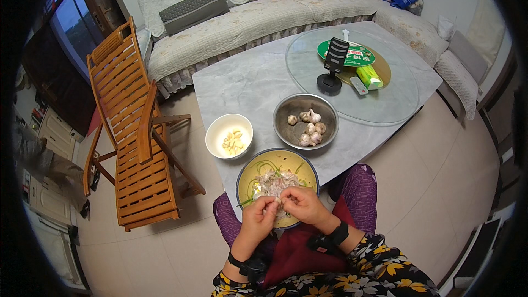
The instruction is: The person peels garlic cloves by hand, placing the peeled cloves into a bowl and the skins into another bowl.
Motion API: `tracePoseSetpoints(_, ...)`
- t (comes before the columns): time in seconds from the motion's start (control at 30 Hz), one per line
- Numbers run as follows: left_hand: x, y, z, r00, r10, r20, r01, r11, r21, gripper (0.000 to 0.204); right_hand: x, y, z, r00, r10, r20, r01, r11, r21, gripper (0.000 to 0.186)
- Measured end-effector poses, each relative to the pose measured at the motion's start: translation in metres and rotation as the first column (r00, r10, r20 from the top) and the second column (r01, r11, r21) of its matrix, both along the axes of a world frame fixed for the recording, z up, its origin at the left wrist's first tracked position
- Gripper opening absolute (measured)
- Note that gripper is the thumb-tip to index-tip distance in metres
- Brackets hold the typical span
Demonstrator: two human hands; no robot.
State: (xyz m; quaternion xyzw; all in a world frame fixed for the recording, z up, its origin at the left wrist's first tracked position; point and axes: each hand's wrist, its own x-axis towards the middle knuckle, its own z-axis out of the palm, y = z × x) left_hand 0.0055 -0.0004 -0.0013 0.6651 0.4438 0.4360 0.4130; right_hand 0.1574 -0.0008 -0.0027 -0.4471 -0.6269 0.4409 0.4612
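My left hand [258, 218] and my right hand [304, 205] meet over a yellow bowl [248, 171] with a dark rim. Between their pinched fingertips is a small pale garlic clove [278, 201], partly covered by the fingers. Papery garlic skins [268, 183] and thin green strands lie in the yellow bowl. Beyond it to the left, a white bowl [212, 137] contains several peeled garlic cloves [233, 142]. Whole garlic bulbs [310, 138] sit in a steel bowl [281, 132] to the right of the white one.
The bowls are at the near end of a grey marbled table [242, 88]. Farther back, a round glass turntable [396, 104] carries a black phone stand [334, 63], a tissue pack [369, 77] and a green disc. A slatted wooden chair [144, 192] stands left; another person [55, 168] is at far left.
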Motion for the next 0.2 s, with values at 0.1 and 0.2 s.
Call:
tracePoseSetpoints(0.1, -0.0018, -0.0002, -0.0012, 1.0, -0.002, 0.008, 0.003, 0.995, -0.096, 0.014, 0.0011, 0.0006, -0.0119, 0.985, 0.012, -0.171, -0.037, 0.988, -0.147, 0.009)
tracePoseSetpoints(0.2, -0.0022, 0.0024, -0.0017, 0.999, 0.009, -0.048, -0.008, 1.0, 0.019, 0.014, 0.0018, 0.0014, -0.0138, 0.991, 0.046, -0.127, -0.057, 0.995, -0.08, 0.011)
